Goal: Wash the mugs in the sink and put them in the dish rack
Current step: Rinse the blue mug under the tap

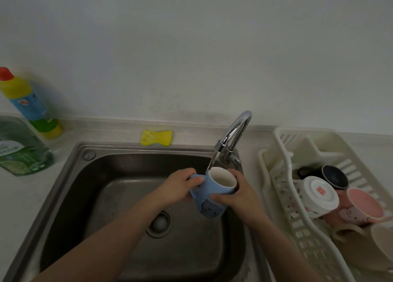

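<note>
Rinsing the blue mug (209, 199), both hands are gripping it under the tap (232, 136); four mugs are already sitting in the dish rack (282, 199).

Plain, matte grey-white painted wall (191, 48) filling everything beyond the fingers, dimly and evenly lit. Pale speckled stone table (119, 131) below it, meeting the wall at a low raised lip (131, 121). Faint smudge on the wall just above that lip, behind the fingers. More pale table at far left.
</note>
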`<action>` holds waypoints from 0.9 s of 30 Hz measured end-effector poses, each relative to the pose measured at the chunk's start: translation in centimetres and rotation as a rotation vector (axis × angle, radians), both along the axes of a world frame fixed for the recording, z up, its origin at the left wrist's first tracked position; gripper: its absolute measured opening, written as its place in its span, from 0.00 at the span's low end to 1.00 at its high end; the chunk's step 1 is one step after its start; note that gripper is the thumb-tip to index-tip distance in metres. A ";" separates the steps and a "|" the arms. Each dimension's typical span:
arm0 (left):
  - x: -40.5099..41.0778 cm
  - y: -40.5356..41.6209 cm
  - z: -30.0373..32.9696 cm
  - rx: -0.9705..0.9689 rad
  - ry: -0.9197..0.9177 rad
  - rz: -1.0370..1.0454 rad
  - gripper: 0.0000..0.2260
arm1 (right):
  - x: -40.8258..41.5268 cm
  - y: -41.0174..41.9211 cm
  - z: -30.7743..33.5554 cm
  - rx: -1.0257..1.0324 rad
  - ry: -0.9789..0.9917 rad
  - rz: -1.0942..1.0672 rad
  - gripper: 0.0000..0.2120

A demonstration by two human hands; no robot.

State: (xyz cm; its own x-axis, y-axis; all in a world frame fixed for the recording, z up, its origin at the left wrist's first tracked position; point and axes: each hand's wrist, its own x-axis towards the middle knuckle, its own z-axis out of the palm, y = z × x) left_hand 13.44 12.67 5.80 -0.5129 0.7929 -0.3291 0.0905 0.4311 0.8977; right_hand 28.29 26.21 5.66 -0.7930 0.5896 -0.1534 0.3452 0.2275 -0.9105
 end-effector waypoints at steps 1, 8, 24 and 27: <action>0.1 0.4 -0.2 0.009 -0.008 0.034 0.10 | -0.3 0.6 0.1 -0.045 0.015 -0.005 0.35; -0.7 -1.8 -0.5 -0.073 -0.056 0.051 0.11 | -0.9 -0.9 -1.3 -0.192 -0.102 0.050 0.34; 0.7 -2.0 -2.2 -0.287 -0.426 0.141 0.15 | -1.9 -1.3 -3.7 -0.487 -0.335 -0.047 0.24; 1.0 -1.3 -2.7 -0.209 -0.380 0.109 0.14 | -1.5 -0.1 -3.0 -0.551 -0.255 -0.059 0.28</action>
